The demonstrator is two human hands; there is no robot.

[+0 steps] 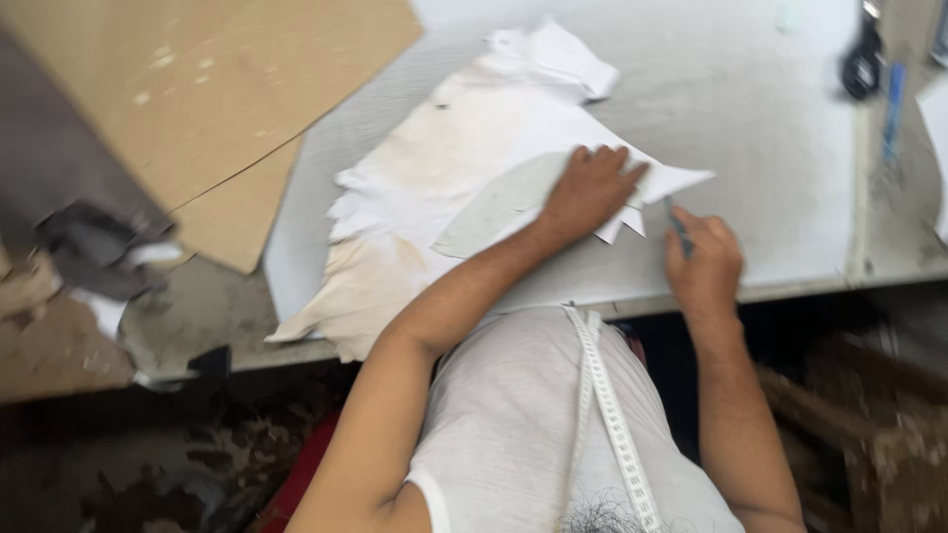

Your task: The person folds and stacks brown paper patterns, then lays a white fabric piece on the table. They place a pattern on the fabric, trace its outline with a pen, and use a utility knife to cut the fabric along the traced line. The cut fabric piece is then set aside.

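Note:
A pale, off-white hide (434, 188) with ragged edges lies spread on the grey work table (750, 118). A greyish curved pattern piece (494, 202) rests on it. My left hand (591, 188) presses flat on the pattern's right end, fingers spread. My right hand (703, 265) sits just right of the hide's edge, closed around a thin grey tool (679, 225) whose tip points at the hide. The picture is blurred, so I cannot tell what kind of tool it is.
Brown cardboard sheets (207, 89) lie at the left, overlapping the table. Dark and tan scraps (89, 237) are piled at the far left. A black object (864, 59) and a blue stick (894, 99) lie at the table's far right. A measuring tape (612, 415) hangs over my white shirt.

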